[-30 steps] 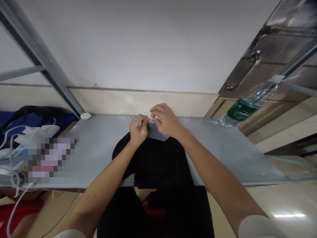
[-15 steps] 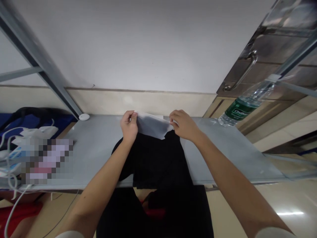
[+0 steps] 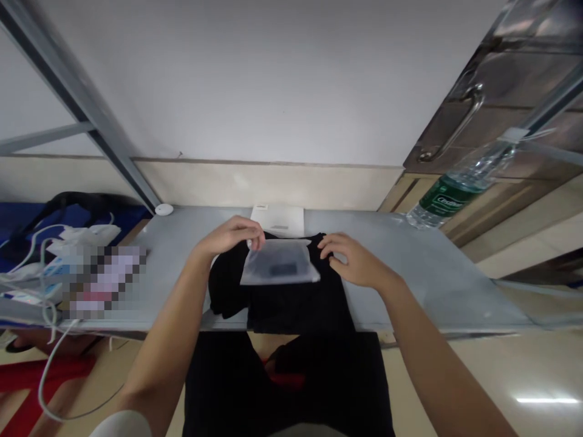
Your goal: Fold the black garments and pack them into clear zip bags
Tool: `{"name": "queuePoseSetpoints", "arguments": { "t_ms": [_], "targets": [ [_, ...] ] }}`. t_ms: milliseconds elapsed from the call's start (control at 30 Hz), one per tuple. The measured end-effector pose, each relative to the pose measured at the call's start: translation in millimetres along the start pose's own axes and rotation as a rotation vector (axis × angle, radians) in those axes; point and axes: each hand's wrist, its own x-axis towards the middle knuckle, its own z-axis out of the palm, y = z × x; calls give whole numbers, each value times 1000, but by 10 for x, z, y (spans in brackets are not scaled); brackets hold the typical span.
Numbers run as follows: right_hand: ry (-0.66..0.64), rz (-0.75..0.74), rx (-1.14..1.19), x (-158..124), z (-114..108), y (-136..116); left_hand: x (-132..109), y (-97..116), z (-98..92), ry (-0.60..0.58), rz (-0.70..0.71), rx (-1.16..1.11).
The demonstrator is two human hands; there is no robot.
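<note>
We had the frosted plastic bag [image 3: 264, 260] over the black garment [image 3: 296, 309]. Our left hand [image 3: 231, 235] was at the bag's far left corner, whether pinching we couldn't tell; our right hand [image 3: 353, 260] curved just beside it, thumb and fingers apart.

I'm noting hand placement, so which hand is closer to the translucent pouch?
The left hand: its fingertips overlap the upper left corner of the pouch. The right hand shows a gap from it, with black cloth between.

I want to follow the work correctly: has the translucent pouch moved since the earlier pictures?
Yes: the translucent pouch has moved away from the wall, toward the table's near edge.
</note>
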Motion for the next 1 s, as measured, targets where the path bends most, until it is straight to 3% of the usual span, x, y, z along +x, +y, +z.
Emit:
{"name": "queuePoseSetpoints", "arguments": {
  "t_ms": [100, 200, 267, 333, 433, 533, 1000],
  "targets": [
    [37, 89, 52, -68, 241, -164, -128, 189, 286, 143, -77, 296],
    [165, 147, 9, 38, 562, -304, -94, 203, 677, 277, 36, 599],
    [224, 159, -40, 137, 775, -366, -45, 111, 864, 240, 108, 710],
    [199, 165, -81, 215, 951, -387, -19, -22, 963, 160, 130, 739],
    [120, 210, -158, 261, 1117, -344, -36, -208, 1015, 80, 95, 764],
    [62, 240, -220, 232, 1180, -251, -78, -312, 1051, 88, 69, 827],
    [-44, 344, -120, 141, 1119, -52, -121, -462, 1088, 94, -27, 802]
  ]
}}
